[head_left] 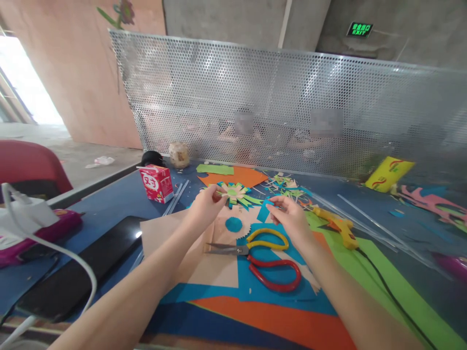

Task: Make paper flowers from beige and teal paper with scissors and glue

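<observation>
Left hand (206, 204) pinches the paper flower (236, 194) by its left edge, w/ petals fanning right. Right hand (288, 216), just right of it, holds a small blue paper piece (263, 210) (toward counter's far edge).

Paper flower (236, 194): matt layered craft paper, beige, green, blue. Scissors (255, 257): dull metal blades, glossy yellow and red plastic handles. Glue gun (337, 226): smooth yellow plastic. Screen (292, 107): perforated metal, satin sheen. Carton (156, 183): glossy printed card. Sheets (255, 311): matt paper.
</observation>
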{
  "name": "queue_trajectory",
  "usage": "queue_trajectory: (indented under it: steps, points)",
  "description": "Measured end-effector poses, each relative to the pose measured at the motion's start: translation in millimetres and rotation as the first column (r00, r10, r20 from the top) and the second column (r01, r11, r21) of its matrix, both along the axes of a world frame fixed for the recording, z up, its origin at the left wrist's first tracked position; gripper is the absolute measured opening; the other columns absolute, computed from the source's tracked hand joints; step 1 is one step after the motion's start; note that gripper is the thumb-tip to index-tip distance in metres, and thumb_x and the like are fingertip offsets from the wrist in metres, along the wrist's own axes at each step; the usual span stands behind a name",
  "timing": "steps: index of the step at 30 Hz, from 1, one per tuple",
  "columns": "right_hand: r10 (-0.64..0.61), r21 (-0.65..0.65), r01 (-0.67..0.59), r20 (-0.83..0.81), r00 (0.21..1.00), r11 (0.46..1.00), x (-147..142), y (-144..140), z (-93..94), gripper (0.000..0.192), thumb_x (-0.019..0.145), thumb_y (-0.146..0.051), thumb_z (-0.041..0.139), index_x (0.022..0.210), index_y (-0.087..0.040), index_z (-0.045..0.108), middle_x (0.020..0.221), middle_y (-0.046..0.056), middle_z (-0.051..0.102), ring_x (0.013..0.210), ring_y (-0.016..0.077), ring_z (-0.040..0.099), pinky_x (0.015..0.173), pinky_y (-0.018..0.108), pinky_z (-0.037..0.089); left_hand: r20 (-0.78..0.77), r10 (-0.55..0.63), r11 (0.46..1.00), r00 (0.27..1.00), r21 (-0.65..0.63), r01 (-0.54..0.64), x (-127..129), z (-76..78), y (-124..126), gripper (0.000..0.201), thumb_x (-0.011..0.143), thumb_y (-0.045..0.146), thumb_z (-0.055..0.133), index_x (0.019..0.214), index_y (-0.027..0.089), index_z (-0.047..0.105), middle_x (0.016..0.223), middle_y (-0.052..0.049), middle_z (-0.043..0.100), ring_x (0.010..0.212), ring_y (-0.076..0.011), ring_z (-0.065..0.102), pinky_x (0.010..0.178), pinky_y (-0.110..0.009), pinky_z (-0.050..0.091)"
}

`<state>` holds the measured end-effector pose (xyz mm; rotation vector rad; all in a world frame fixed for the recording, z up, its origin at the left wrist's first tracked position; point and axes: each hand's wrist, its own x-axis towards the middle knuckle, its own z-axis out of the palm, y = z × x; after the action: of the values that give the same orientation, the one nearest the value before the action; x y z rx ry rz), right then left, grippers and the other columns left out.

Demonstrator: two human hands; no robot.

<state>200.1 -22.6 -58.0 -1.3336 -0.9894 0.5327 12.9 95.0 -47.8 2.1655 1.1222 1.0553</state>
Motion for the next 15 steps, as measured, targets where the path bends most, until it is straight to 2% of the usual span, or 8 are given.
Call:
queue_trajectory:
  steps: [3,6,11,15]
  points:
    - [0.015,-0.009,-0.015,-0.011,1.0,1.0,-0.9,-0.3,1.4,0.035,0.062,-0.046,0.07,0.079,-0.019,0.056,0.061,-0.003,0.054,0.045,0.0102,0.05,0.04,0.024,0.039,-0.056,-0.013,1.0,0.998,0.019,0.015,0.8,-2.7,-5.7,0.018,0.074,0.032,0.052,0.084,0.021,0.061,0.066,0.0,0.063,0.065,-0.0159,0.059,0.064,-0.026,0.045]
    - [0.028,-0.02,-0.029,-0.017,0.999,0.999,-1.6,-1.2,4.0,0.031,0.065,-0.047,0.067,0.076,-0.019,0.058,0.052,-0.005,0.051,0.043,0.0103,0.047,0.042,0.024,0.038,-0.099,-0.066,0.997,0.993,0.038,0.071,2.6,-2.9,-9.9,0.02,0.075,0.032,0.053,0.089,0.021,0.061,0.074,-0.001,0.065,0.07,-0.017,0.061,0.065,-0.026,0.046]
    - [0.041,-0.032,-0.041,-0.026,0.999,0.999,-2.4,-3.3,7.7,0.03,0.068,-0.049,0.064,0.069,-0.02,0.058,0.047,-0.006,0.05,0.04,0.0099,0.045,0.042,0.024,0.036,-0.064,-0.097,0.994,0.993,0.037,0.1,3.1,-3.6,-4.9,0.018,0.076,0.025,0.051,0.092,0.018,0.058,0.082,-0.004,0.067,0.074,-0.0159,0.062,0.067,-0.025,0.046]
    - [0.058,-0.034,-0.059,-0.031,0.998,0.998,-3.5,-4.7,8.0,0.03,0.069,-0.049,0.064,0.067,-0.02,0.057,0.046,-0.005,0.05,0.041,0.01,0.046,0.042,0.024,0.036,-0.113,-0.084,0.996,0.99,0.023,0.088,1.6,-3.6,-8.0,0.022,0.082,0.035,0.046,0.085,0.02,0.062,0.079,-0.004,0.069,0.073,-0.0172,0.063,0.065,-0.025,0.045]
